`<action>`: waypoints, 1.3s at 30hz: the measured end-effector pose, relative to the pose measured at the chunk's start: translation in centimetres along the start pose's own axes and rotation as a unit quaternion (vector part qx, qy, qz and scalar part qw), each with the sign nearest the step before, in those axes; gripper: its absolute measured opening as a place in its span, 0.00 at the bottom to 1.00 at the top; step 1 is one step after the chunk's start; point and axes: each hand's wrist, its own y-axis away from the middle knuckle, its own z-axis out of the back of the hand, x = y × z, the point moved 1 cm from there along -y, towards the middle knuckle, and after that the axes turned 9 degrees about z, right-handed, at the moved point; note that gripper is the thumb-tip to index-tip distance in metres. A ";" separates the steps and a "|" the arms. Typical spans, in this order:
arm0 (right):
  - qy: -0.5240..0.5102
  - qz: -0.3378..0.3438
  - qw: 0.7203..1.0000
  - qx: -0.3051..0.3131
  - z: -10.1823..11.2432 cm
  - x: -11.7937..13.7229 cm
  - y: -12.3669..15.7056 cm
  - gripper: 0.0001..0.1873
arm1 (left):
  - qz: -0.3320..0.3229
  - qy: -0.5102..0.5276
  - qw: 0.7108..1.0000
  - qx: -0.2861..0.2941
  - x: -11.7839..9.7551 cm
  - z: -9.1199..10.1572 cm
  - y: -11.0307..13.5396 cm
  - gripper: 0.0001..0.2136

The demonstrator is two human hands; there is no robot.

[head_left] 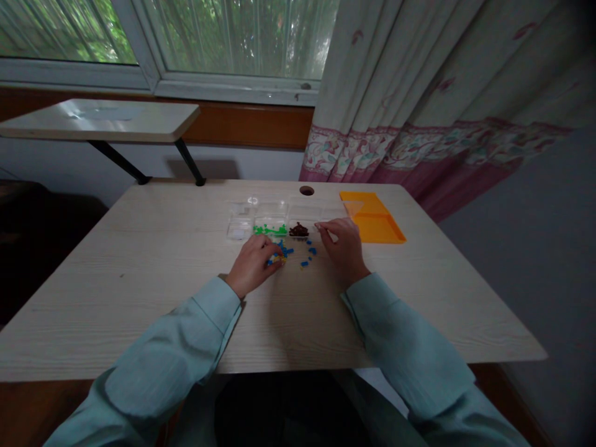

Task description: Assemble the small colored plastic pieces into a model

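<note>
Item, blue plastic bricks (289,251), small, loose on the surface (288,323), with some yellow bits (278,259) among them. We found the main heap just right of and partly beneath the left hand (254,261), the nearer of the two; the right hand (344,245) stood beyond a thinner scatter. The heap showed no clear long axis.

Count: at least four blue bricks in the scatter; the heap we could not count.

Hands, two: the left, fingers curved over the heap, thumb a narrow gap below; the right, thumb and forefinger drawn close together. Whether either gripped a brick we could not tell.

Behind: clear compartment boxes (240,219), number uncertain, with one lot of green pieces (270,230) and one of brown pieces (298,230), both uncounted.

Farther out: one orange tray (379,230), one cable hole (307,190), one raised shelf (153,127).
</note>
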 end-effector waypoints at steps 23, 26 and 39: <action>-0.032 0.020 0.999 0.003 -0.3 0.4 0.1 0.11 | -0.014 -0.040 0.999 0.004 -0.6 -0.3 0.0 0.07; -0.054 0.041 0.998 -0.003 -0.5 1.2 0.3 0.10 | -0.006 0.002 1.000 -0.028 -0.4 -0.4 -0.1 0.07; -0.132 0.166 0.977 0.029 -1.9 5.9 1.0 0.09 | 0.041 0.144 0.984 -0.094 -0.6 0.1 -0.4 0.10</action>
